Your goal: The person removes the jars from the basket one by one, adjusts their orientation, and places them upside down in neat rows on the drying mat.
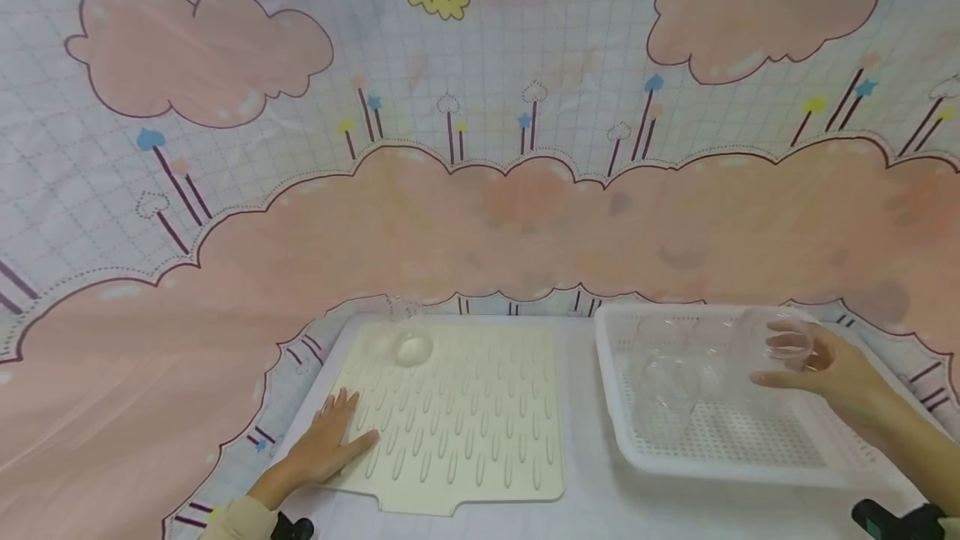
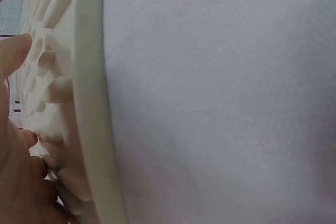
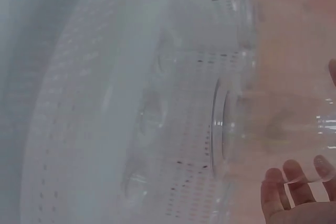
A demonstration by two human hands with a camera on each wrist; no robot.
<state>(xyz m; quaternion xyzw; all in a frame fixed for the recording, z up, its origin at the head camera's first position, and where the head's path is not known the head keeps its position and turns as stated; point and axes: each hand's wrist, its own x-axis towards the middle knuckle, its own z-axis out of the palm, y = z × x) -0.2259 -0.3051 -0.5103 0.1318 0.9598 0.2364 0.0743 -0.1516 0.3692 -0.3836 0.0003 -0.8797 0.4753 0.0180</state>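
Clear cup (image 3: 273,129) in right grip (image 1: 840,373), left grip (image 1: 322,444) flat on draining board (image 1: 465,457)

Right grip curls round the clear cup at the far right of the white perforated basket (image 1: 720,473); can't tell if it clears the basket floor. Left grip has fingers spread, holds nothing, rests on the near left of the ridged cream board. More clear cups (image 1: 667,390) sit in the basket's left part, count unclear. Another cup (image 1: 412,348) is at the board's far left corner. Board and basket lie side by side on the white surface (image 1: 585,423). Handling, my guess: keep finger pressure light and even, since clear walls look slippery; lift straight past the basket rim, away from the other cups; left palm should steady the board
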